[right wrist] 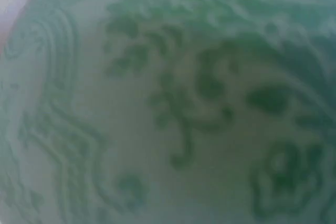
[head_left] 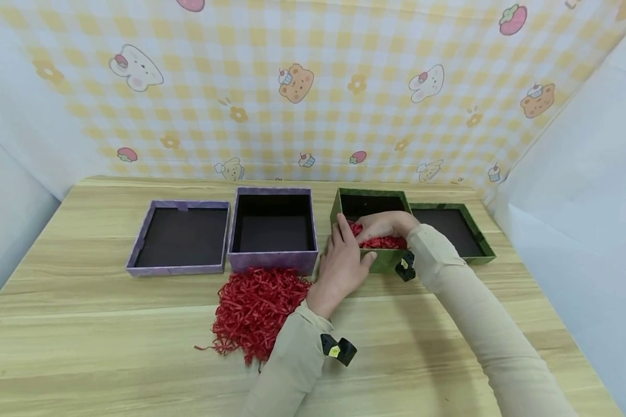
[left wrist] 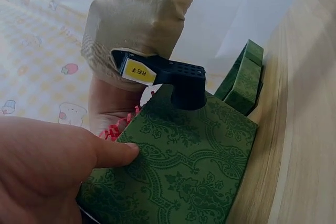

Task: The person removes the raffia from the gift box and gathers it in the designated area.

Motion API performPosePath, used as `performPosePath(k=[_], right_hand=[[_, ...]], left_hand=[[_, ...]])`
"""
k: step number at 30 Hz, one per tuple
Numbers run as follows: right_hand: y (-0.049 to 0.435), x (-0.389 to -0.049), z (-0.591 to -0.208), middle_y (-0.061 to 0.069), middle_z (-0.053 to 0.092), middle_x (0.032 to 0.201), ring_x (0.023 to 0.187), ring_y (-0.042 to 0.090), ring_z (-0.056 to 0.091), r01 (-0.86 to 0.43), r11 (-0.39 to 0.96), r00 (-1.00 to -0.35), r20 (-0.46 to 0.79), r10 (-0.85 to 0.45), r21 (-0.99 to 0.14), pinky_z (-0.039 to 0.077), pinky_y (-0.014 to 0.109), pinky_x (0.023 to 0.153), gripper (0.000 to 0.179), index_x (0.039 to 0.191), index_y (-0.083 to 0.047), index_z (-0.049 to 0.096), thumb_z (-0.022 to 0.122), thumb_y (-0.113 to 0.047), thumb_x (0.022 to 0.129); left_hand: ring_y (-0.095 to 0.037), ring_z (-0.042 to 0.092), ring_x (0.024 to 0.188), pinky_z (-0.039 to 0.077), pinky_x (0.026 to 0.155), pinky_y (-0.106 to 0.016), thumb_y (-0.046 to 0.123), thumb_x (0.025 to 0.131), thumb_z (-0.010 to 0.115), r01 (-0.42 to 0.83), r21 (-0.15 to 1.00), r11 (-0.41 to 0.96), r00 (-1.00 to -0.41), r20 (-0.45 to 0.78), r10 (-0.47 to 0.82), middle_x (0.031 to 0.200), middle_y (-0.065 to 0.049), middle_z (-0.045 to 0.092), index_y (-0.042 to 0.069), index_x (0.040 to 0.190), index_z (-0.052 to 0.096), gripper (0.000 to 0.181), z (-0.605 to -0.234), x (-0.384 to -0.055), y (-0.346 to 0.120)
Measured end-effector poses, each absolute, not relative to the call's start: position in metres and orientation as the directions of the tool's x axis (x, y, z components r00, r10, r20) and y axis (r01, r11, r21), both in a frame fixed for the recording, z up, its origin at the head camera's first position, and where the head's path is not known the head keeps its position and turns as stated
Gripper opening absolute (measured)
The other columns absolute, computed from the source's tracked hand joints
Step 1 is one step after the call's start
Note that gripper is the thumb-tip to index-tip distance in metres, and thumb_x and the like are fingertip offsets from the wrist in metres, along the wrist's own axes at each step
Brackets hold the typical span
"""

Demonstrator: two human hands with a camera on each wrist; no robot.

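Note:
My left hand (head_left: 339,269) rests on the front left corner of a green patterned box (head_left: 381,265). Its straight fingers lie along the left side, while the thumb (left wrist: 118,153) touches the front wall. My right hand (head_left: 383,225) reaches over the front rim into this box, among red shredded paper (head_left: 386,242). Its fingertips are hidden in the paper. The right wrist view shows only the box's green patterned wall (right wrist: 173,108), close and blurred.
A loose heap of red shredded paper (head_left: 255,313) lies in front of a purple box (head_left: 273,260) with a black inside. Left of that box lies a purple lid (head_left: 174,270), inside up. A green lid (head_left: 482,259) lies to the green box's right. A checked cloth (head_left: 334,124) hangs behind the table.

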State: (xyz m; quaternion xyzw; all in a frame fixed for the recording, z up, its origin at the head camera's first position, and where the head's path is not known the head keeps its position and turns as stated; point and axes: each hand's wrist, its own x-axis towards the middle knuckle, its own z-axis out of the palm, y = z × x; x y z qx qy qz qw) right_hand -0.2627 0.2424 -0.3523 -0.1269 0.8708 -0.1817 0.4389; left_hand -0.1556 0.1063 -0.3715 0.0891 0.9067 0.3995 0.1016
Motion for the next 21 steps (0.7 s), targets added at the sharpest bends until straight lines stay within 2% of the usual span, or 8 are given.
performPosePath(k=[3, 9, 12, 17, 21], right_hand=[[0.248, -0.263, -0.344, 0.022, 0.010, 0.152, 0.138, 0.036, 0.010, -0.052, 0.900, -0.610, -0.699, -0.372, -0.434, 0.018, 0.049, 0.108, 0.087, 0.147, 0.003, 0.015, 0.057, -0.045, 0.088], [0.256, -0.267, -0.317, 0.024, 0.011, 0.151, 0.137, 0.038, 0.012, -0.006, 0.867, -0.660, -0.649, -0.378, -0.499, 0.019, 0.051, 0.106, 0.084, 0.147, 0.005, 0.014, 0.056, -0.041, 0.090], [0.261, -0.268, -0.307, 0.024, 0.010, 0.151, 0.137, 0.039, 0.011, 0.012, 0.862, -0.672, -0.643, -0.369, -0.507, 0.018, 0.052, 0.106, 0.084, 0.147, 0.004, 0.011, 0.055, -0.041, 0.091], [0.273, -0.268, -0.296, 0.025, 0.016, 0.149, 0.135, 0.040, 0.016, -0.001, 0.839, -0.698, -0.600, -0.390, -0.544, 0.017, 0.053, 0.106, 0.081, 0.146, 0.005, 0.015, 0.055, -0.039, 0.091], [0.283, -0.264, -0.287, 0.025, 0.014, 0.150, 0.135, 0.041, 0.015, 0.000, 0.821, -0.726, -0.565, -0.393, -0.570, 0.016, 0.055, 0.106, 0.084, 0.147, 0.003, 0.011, 0.055, -0.040, 0.091]], left_hand=[[-0.036, 0.020, 0.135, 0.030, 0.099, -0.056, 0.032, 0.091, 0.061, 0.091, 0.739, 0.668, -0.965, -0.100, 0.243, 0.152, -0.021, 0.011, 0.007, 0.149, -0.010, 0.095, -0.373, -0.156, 0.105], [-0.038, 0.025, 0.133, 0.032, 0.096, -0.058, 0.029, 0.089, 0.063, 0.094, 0.744, 0.662, -0.972, -0.076, 0.223, 0.151, -0.022, 0.014, 0.006, 0.149, -0.007, 0.095, -0.375, -0.158, 0.104], [-0.038, 0.025, 0.133, 0.032, 0.096, -0.059, 0.029, 0.089, 0.063, 0.077, 0.745, 0.662, -0.972, -0.090, 0.215, 0.151, -0.022, 0.013, 0.007, 0.149, -0.008, 0.096, -0.375, -0.158, 0.105], [-0.038, 0.024, 0.133, 0.033, 0.096, -0.058, 0.029, 0.089, 0.063, 0.073, 0.745, 0.663, -0.972, -0.096, 0.215, 0.151, -0.021, 0.012, 0.007, 0.149, -0.009, 0.096, -0.375, -0.158, 0.106], [-0.039, 0.024, 0.133, 0.033, 0.095, -0.058, 0.029, 0.090, 0.063, 0.082, 0.746, 0.661, -0.971, -0.088, 0.221, 0.152, -0.021, 0.011, 0.007, 0.149, -0.009, 0.095, -0.376, -0.158, 0.106]])
